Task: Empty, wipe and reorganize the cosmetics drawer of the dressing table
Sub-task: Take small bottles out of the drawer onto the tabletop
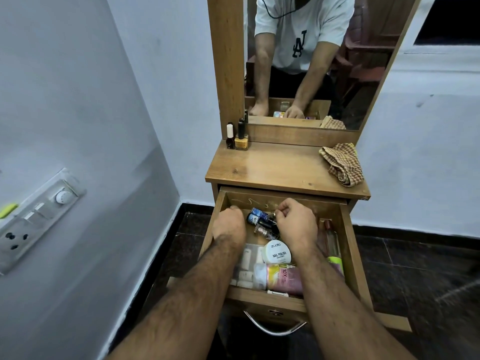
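Clearly the emptying step is in hand: the drawer (348, 255) stands pulled out below the tabletop (275, 167), still well stocked. Inside it lie a pink tube (285, 278) at the front, a white nail-polish-remover tub (277, 252) behind that, and dark nail polish bottles (259, 216) toward the back. The right hand (296, 224) pinches one bottle; the left hand (230, 224) is curled, its grip hidden. Next, I judge, lift bottles up beside the two on the tabletop (237, 137), near the checked cloth (341, 163).

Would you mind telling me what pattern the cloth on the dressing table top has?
The cloth has a small yellow-and-brown check, seen best in the head view.
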